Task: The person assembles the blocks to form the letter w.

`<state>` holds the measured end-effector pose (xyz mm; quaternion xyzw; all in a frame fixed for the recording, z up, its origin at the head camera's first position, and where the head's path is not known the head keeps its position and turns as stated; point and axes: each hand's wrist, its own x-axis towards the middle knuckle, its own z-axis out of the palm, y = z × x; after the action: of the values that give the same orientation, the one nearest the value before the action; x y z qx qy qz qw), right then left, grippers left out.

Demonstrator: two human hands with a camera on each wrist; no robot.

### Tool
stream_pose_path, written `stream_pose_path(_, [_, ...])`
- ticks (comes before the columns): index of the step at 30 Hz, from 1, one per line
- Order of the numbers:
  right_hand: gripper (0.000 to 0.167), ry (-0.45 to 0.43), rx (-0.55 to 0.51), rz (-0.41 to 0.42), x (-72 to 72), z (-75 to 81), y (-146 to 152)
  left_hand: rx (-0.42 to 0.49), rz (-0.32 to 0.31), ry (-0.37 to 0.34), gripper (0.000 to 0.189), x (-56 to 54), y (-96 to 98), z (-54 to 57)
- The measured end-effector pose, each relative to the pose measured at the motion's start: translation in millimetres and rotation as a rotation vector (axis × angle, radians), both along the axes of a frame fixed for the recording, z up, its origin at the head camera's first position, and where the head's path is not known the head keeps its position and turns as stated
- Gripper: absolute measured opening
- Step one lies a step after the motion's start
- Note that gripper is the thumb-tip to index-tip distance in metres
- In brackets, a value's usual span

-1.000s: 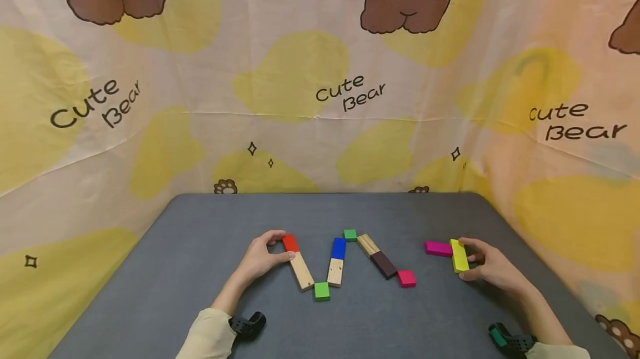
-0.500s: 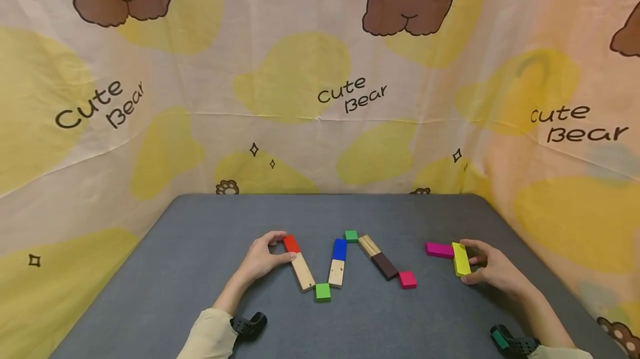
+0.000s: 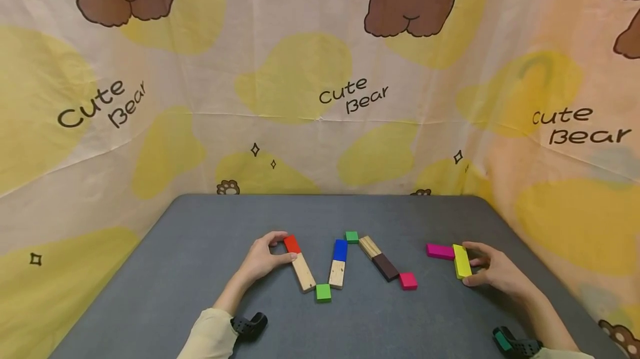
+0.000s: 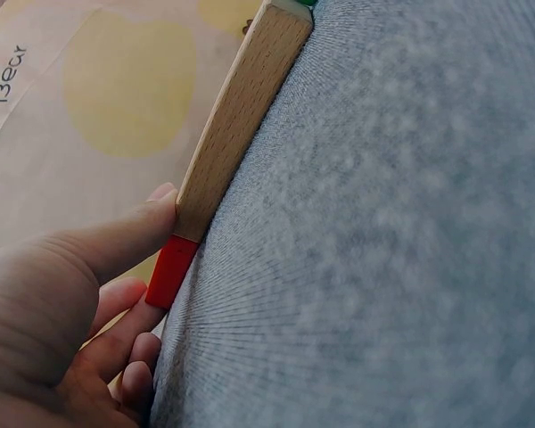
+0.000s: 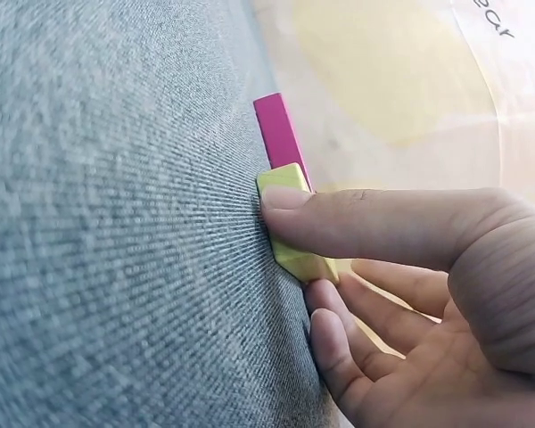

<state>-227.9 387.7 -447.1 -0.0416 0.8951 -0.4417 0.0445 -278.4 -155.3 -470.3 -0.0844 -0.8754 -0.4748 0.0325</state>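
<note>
My left hand (image 3: 262,256) holds a red block (image 3: 292,244) between the thumb on its near side and fingers at its far end. The thumb tip lies near the seam where a plain wooden block (image 3: 303,273) meets the red one. At the right, my right hand (image 3: 495,270) pinches a yellow block (image 3: 462,262) with the thumb at its near end. A magenta block (image 3: 439,251) lies flat, its right end against the yellow block's left side. In the right wrist view, the thumb covers part of the yellow block (image 5: 283,176).
Between the hands, a zigzag of blocks continues: a light green square (image 3: 323,293), blue block (image 3: 340,250), second plain block (image 3: 337,274), darker green square (image 3: 352,237), striped wood block (image 3: 370,246), dark brown block (image 3: 385,267) and pink square (image 3: 408,280). A patterned cloth (image 3: 280,70) hangs behind the grey table (image 3: 280,331).
My right hand has slid the yellow block slightly toward me along the magenta block's end. My left hand stays on the red block. The head view has shifted a little.
</note>
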Motion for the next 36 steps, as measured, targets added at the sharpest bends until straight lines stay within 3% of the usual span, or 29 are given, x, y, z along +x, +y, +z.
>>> stream_pose_path(19, [0.097,0.053,0.036,-0.031,4.0,4.7,-2.6,-0.001,0.009,0.0,0.06,0.5,1.5,-1.1])
stream_pose_path(30, [0.098,0.022,-0.127,0.005,7.2,5.7,-9.4,0.003,-0.004,0.009,0.061,3.7,-0.5,-5.5])
stream_pose_path(36, [0.096,0.062,-0.179,-0.001,8.3,13.9,-19.4,0.007,0.002,0.014,0.061,0.7,-0.3,-2.2])
